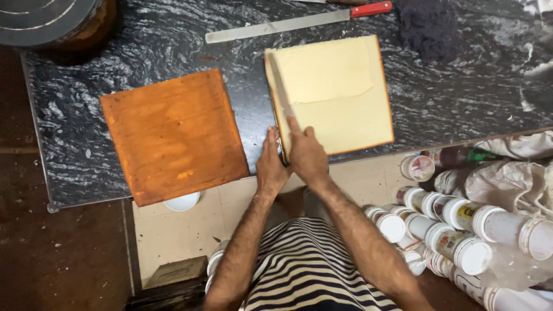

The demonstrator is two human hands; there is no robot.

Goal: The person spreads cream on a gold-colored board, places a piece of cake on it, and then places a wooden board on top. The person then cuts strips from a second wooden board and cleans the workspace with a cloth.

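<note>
On a dark marbled counter (161, 40) lie two square sponge cake slabs. The right slab (340, 86) shows its pale yellow cut face. The left slab (173, 135) shows its brown baked crust. My right hand (307, 154) grips a long knife (280, 98) whose blade runs along the pale slab's left edge, index finger stretched along it. My left hand (269, 164) rests flat on the counter beside that edge, fingers together, touching the slab's near left corner.
A second long knife with a red handle (299, 22) lies at the counter's far side, next to a dark cloth (429, 26). A round stand (52, 23) sits at far left. Several white-lidded jars (455, 230) are piled on the floor at right.
</note>
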